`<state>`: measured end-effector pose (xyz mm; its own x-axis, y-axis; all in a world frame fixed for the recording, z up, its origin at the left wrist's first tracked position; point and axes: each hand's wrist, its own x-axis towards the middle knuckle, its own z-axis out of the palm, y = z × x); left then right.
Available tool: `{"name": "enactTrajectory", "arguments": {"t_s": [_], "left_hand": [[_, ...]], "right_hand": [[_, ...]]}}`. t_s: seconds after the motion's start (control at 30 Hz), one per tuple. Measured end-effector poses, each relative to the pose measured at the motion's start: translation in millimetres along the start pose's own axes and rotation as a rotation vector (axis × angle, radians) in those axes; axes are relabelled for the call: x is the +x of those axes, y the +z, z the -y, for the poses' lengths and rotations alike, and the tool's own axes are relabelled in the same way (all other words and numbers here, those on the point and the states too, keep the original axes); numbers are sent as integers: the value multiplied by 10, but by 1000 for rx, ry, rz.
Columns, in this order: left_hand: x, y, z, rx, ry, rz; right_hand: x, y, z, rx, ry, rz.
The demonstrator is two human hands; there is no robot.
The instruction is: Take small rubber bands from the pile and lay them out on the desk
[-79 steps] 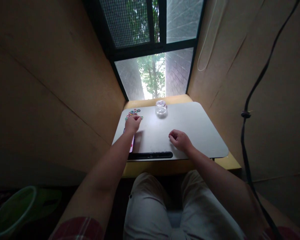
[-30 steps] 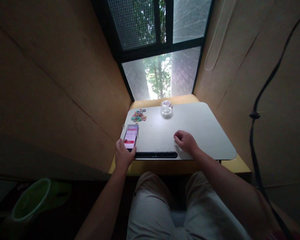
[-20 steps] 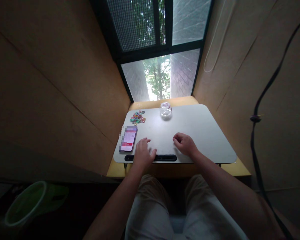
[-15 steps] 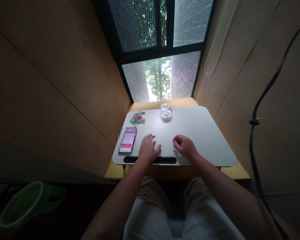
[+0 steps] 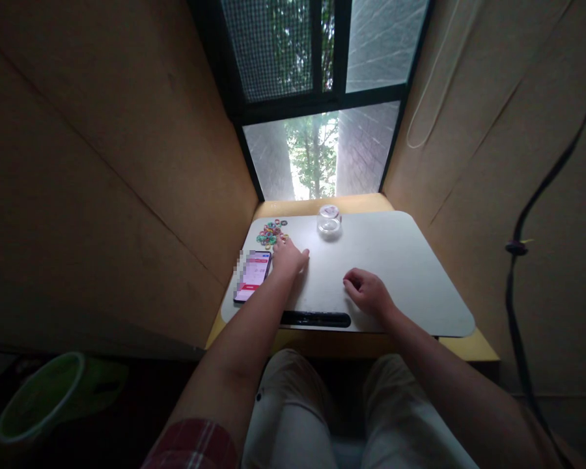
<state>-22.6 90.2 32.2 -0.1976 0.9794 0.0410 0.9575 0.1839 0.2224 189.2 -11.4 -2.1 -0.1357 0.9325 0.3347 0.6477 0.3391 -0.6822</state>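
A pile of small coloured hair ties [image 5: 269,232] lies at the far left of the white lap table [image 5: 410,260]. My left hand [image 5: 290,256] reaches to the near right edge of this pile, fingers stretched forward and thumb apart. Whether its fingertips touch a tie I cannot make out. My right hand [image 5: 368,290] rests on the table's right half with its fingers curled in; what they hold, if anything, is hidden. Near the back edge stands a clear round jar [image 5: 329,223].
A phone [image 5: 254,277] with a lit screen lies left of my left forearm. A black slot [image 5: 317,318] runs along the table's front edge. Behind is a window [image 5: 317,156]; a dark cable [image 5: 512,286] hangs at right and a green basket [image 5: 43,397] stands at lower left.
My left hand has moved forward and slightly left, from the table's front to the hair ties. My right hand keeps its curled pose. The whole view has shifted slightly.
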Motion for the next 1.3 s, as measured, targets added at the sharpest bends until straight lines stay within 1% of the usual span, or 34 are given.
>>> {"name": "enactTrajectory", "arguments": {"t_s": [0.27,0.6,0.8,0.87,1.0,1.07,1.3], "left_hand": [[38,63,-59,-41,-57,-54],[44,84,41,-124,-5,-104],[46,106,70,-144,-5,-182],[62,100,73,-143,-15,-169],[101,79,79,-123,-18,-89],[125,74,86,-110,-9,-68],[222,49,113,-96,-61,-53]], "right_hand": [[4,-8,15,6,21,18],[3,-5,30,16,20,14],[4,0,32,1,22,17],[4,4,28,-6,20,17],[2,10,16,-5,13,14],[1,14,10,-1,11,12],[2,14,17,1,14,8]]}}
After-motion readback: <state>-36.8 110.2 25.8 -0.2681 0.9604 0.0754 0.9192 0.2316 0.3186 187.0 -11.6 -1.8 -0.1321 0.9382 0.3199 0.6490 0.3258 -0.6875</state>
